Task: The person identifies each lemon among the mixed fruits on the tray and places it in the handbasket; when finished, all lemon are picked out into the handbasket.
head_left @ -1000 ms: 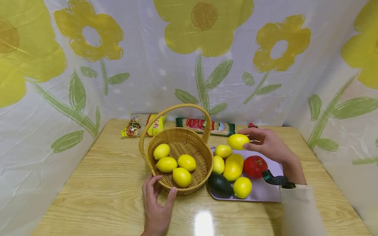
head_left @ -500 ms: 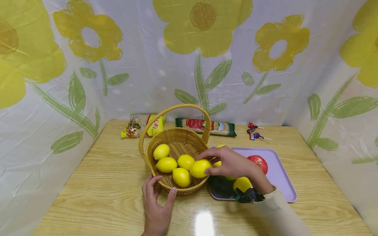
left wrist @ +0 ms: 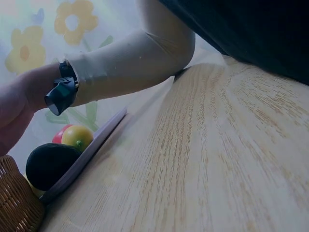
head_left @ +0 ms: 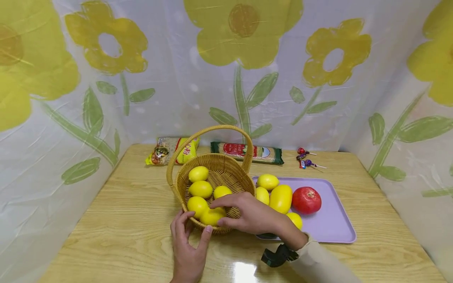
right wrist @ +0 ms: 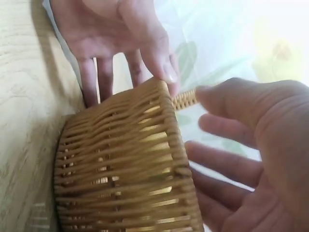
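Several yellow lemons (head_left: 201,189) lie in a round wicker basket (head_left: 240,179) with a tall arched handle. My left hand (head_left: 189,251) rests against the basket's near side, its thumb at the rim. In the right wrist view, that hand's other fingers extend down outside the weave. My right hand (head_left: 247,214) reaches over the basket's right rim, thumb and fingers spread around the nearest lemon (head_left: 212,216). No lemon shows between the spread right fingers (right wrist: 227,159) in the right wrist view; the basket wall hides the lemons there except for yellow glimpses through its gaps.
A lilac tray (head_left: 336,220) right of the basket bears a red pomegranate (head_left: 306,200), a yellow mango-like fruit (head_left: 281,199), several lemons and a dark avocado-like fruit (left wrist: 50,166). Behind lie a yellow food bag (head_left: 173,150), a green-ended noodle pack (head_left: 247,152) and lollipops (head_left: 307,162).
My right hand has carried a lemon from above the tray leftward into the basket's near side. Lemons in the basket have shifted left. The left hand has stayed put.
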### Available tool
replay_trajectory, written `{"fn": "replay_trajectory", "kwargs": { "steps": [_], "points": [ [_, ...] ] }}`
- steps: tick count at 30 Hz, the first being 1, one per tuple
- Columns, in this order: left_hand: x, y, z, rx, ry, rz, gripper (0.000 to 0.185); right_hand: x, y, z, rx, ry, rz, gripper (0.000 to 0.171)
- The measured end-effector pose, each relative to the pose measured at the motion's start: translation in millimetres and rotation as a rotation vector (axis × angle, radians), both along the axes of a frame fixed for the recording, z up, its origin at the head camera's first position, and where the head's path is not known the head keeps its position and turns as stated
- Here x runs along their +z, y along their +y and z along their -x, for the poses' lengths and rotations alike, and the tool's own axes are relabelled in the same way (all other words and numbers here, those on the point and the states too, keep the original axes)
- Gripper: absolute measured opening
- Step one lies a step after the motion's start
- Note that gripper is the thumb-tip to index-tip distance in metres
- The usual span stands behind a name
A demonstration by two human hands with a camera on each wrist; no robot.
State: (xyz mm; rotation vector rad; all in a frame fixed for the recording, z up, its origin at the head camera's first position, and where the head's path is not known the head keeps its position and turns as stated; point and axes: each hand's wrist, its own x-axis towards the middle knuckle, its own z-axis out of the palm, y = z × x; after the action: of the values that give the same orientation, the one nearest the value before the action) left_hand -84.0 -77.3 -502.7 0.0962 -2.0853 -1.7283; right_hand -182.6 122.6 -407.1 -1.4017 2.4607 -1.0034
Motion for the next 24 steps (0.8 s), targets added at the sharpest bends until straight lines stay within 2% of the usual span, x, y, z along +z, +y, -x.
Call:
{"fn": "replay_trajectory", "kwargs": {
  "steps": [3, 7, 10, 13, 17, 22, 24],
  "points": [
    [-0.2, -1, 0.0, 0.002, 0.012, 0.001, 0.057, -2.0, 8, -4.7, -0.028, -0.079, 0.091, 0.038],
    [-0.3, -1, -0.4, 0.001, 0.018, 0.012, 0.057, -8.6, 32, -16.5, -0.038, -0.335, 0.312, 0.035],
    [-0.3, -1, -0.1, 0.001, 0.015, 0.021, 0.056, -15.9, 60, -24.5, -0.026, -0.463, 0.441, 0.039],
    [-0.1, -1, 0.8, -0.007, 0.011, 0.023, 0.056, -25.3, 94, -30.9, -0.053, -0.461, 0.496, 0.043],
    [0.9, -1, 0.8, -0.011, 0.009, 0.026, 0.055, -35.6, 140, -39.8, -0.159, -0.418, 0.516, 0.045],
    [1.4, -2, -0.2, -0.008, 0.014, 0.029, 0.055, -46.1, 182, -46.9, -0.333, -0.290, 0.426, 0.043],
    [1.1, -2, -0.6, -0.012, 0.013, 0.028, 0.055, -49.9, 192, -49.9, -0.396, -0.275, 0.365, 0.042]
  ]
}}
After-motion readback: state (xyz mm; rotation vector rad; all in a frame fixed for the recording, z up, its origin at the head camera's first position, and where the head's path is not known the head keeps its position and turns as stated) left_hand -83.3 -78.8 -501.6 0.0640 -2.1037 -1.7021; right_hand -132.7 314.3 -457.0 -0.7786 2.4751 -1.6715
